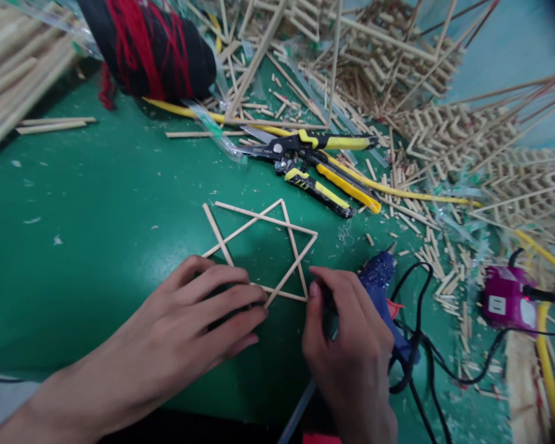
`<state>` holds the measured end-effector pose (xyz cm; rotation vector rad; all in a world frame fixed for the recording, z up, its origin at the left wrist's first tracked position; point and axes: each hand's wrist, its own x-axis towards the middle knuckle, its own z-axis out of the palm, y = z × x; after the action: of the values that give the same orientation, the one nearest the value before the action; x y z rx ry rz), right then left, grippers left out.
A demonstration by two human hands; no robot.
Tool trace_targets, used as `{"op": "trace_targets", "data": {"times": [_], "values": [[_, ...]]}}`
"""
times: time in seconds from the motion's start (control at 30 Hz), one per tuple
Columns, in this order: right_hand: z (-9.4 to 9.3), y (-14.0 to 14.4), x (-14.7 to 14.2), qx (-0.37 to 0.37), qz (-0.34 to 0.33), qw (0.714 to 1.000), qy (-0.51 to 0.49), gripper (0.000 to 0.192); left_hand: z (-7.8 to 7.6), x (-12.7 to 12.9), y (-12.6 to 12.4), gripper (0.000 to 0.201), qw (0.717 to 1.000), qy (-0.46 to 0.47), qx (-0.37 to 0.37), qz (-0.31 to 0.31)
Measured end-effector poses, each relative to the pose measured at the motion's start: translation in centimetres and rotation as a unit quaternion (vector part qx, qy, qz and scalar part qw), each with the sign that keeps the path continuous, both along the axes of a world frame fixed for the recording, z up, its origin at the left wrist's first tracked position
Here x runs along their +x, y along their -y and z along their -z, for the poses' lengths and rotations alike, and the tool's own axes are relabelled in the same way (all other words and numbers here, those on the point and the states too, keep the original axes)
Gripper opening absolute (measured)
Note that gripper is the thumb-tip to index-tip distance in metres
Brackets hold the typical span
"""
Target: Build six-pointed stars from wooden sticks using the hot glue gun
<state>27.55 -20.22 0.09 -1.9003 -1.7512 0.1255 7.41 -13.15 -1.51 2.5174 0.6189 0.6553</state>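
Thin wooden sticks form a six-pointed star (pixel 294 256) on the green table. My left hand (pixel 203 314) lies over its lower left part, fingers stretched out and slightly apart, covering some stick ends. Beside the star's lower right corner is my right hand (pixel 346 333), its fingers curled and the thumb close to the index finger. Whatever the curled fingers hold, if anything, is hidden. A blue glue gun (pixel 378 280) lies behind my right hand, partly covered by it. Its translucent glue stick (pixel 298 410) comes out below that hand.
Black-and-yellow shears (pixel 277 149) and a yellow cutter (pixel 351 185) lie beyond the star. A dark cone wound with red yarn (pixel 152 52) stands at upper left, near bundled sticks (pixel 23 74). Cut stick pieces, stacked stick frames (pixel 462 135), cables and a purple box (pixel 509 299) fill the right.
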Motion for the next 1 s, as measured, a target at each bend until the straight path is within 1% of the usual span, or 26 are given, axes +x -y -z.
{"op": "trace_targets", "data": {"times": [0.1, 0.2, 0.3, 0.47, 0.63, 0.83, 1.0], "values": [[0.2, -0.1, 0.0, 0.008, -0.003, 1.000, 0.002, 0.019, 0.0, 0.1, -0.1, 0.017, 1.000, -0.002, 0.007, 0.004], [0.4, -0.5, 0.2, 0.010, -0.014, 1.000, 0.018, 0.028, 0.1, 0.1, -0.2, 0.020, 1.000, -0.004, 0.009, 0.005], [0.6, -0.8, 0.3, -0.006, -0.022, 0.999, 0.032, 0.034, 0.2, 0.1, -0.2, 0.021, 1.000, -0.006, 0.010, 0.003], [0.8, -1.1, 0.1, -0.003, -0.032, 0.998, 0.052, 0.034, 0.4, 0.0, 0.0, 0.020, 1.000, -0.002, 0.014, -0.004], [0.6, -1.3, 0.0, -0.007, -0.026, 0.997, 0.067, 0.033, 0.1, 0.3, -0.1, 0.021, 1.000, -0.001, 0.016, -0.013], [0.5, -1.5, -0.1, -0.009, -0.020, 0.998, 0.054, 0.037, -0.2, 0.2, -0.3, 0.016, 1.000, -0.017, 0.014, -0.011], [0.5, -1.5, -0.2, -0.016, -0.023, 0.998, 0.056, 0.032, -0.2, 0.3, -0.4, 0.014, 1.000, -0.023, 0.013, -0.016]]}}
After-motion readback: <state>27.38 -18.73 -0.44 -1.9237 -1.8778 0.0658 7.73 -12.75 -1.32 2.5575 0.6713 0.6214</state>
